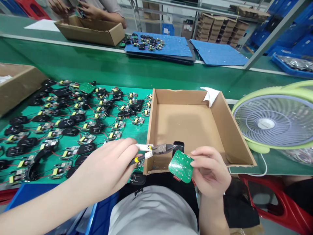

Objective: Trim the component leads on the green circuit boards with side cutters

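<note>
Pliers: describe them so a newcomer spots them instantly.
Start at the open cardboard box between the circuit boards and the green fan. Over its near-left corner, the left hand holds the pliers, tip toward the green board in the right hand. Unlike that flat board, they have a dark metal head and white, yellow and black handles.

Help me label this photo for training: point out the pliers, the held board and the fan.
Pliers [160,149]: head view, on the metal head.
Held board [181,165]: head view, middle of the green face.
Fan [265,123]: head view, on the round hub.
</note>
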